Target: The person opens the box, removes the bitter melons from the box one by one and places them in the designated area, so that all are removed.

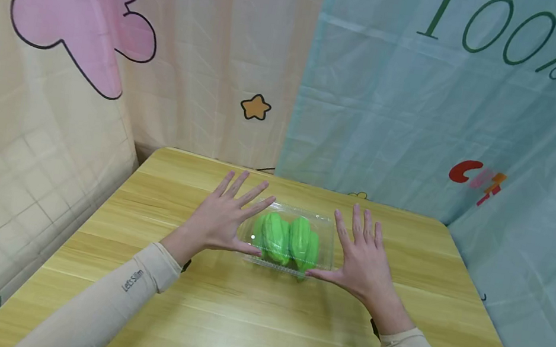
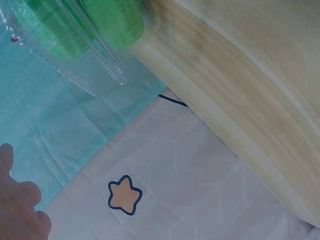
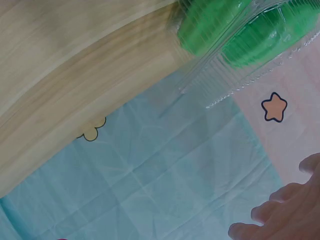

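A clear plastic box (image 1: 328, 229) stands on the wooden table with several bright green, ridged, elongated pieces (image 1: 276, 239) inside; their kind is not plain. Left of it, my left hand (image 1: 219, 219) is held with fingers straight and spread, its index finger and thumb overlapping the box's left side. On the other side my right hand (image 1: 362, 258) is spread likewise, thumb tip by the near right corner. Whether either hand touches the plastic I cannot tell. Both wrist views catch the box's edge, the left hand's fingertips (image 2: 30, 192) and the right hand's fingertips (image 3: 267, 212).
The pale wooden table (image 1: 234, 323) has rounded far corners. Printed curtains surround it: a cream one (image 1: 207, 67) at the left and back, a light blue one (image 1: 382, 123) at the back and right.
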The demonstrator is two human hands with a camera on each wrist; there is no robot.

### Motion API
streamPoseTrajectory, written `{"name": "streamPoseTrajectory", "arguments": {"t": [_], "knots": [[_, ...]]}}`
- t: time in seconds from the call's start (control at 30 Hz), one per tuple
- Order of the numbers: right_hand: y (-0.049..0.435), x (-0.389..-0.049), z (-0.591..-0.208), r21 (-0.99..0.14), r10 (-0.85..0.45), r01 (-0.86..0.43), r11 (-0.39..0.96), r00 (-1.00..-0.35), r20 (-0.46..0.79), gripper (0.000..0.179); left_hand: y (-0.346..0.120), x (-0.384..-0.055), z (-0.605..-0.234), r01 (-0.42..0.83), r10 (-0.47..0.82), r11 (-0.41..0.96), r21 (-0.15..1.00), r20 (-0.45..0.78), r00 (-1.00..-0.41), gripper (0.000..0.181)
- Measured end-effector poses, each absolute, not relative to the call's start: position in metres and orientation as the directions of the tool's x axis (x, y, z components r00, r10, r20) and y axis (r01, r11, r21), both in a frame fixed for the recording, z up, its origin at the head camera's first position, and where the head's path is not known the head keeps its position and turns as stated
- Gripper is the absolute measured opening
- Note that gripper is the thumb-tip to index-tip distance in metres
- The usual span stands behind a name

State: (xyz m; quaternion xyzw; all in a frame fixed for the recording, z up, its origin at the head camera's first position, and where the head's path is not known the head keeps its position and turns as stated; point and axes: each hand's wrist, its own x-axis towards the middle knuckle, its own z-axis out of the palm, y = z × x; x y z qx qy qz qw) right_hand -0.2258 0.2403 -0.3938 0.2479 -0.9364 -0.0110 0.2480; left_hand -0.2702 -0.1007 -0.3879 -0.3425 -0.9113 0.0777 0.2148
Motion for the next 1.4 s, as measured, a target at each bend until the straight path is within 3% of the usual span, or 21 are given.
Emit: {"name": "streamPoseTrajectory", "arguments": {"t": [0.3,0.43,0.5,0.63,0.77,0.93,1.1,1.4], "knots": [[0.240,-0.226,-0.398,0.139,-0.468,-0.457,0.879,-0.764,0.444,0.137,-0.100,-0.271,-0.393,0.598,0.662,0.749,-0.285,0.363,-0.656,0.116],[0.240,-0.226,-0.401,0.101,-0.454,-0.459,0.883,-0.779,0.432,0.139,-0.100,-0.270,-0.397,0.612,0.649,0.757,-0.227,0.358,-0.671,0.118],[0.240,-0.224,-0.403,0.023,-0.432,-0.460,0.888,-0.813,0.390,0.140,-0.099,-0.269,-0.400,0.629,0.631,0.766,-0.130,0.340,-0.698,0.120],[0.238,-0.220,-0.410,-0.255,-0.348,-0.405,0.878,-0.906,0.239,0.139,-0.098,-0.266,-0.411,0.616,0.568,0.768,0.172,0.260,-0.781,0.127],[0.237,-0.217,-0.421,-0.500,-0.273,-0.290,0.816,-0.956,0.110,0.138,-0.099,-0.263,-0.425,0.494,0.490,0.729,0.475,0.142,-0.860,0.133],[0.235,-0.216,-0.436,-0.642,-0.238,-0.190,0.743,-0.971,0.012,0.136,-0.101,-0.259,-0.442,0.293,0.430,0.651,0.700,-0.022,-0.902,0.143],[0.236,-0.218,-0.448,-0.686,-0.262,-0.176,0.706,-0.965,-0.022,0.125,-0.105,-0.258,-0.453,0.207,0.430,0.597,0.775,-0.091,-0.898,0.144],[0.240,-0.215,-0.451,-0.784,-0.309,-0.166,0.598,-0.950,-0.034,0.100,-0.106,-0.255,-0.456,0.250,0.435,0.617,0.746,-0.059,-0.899,0.122]]}}
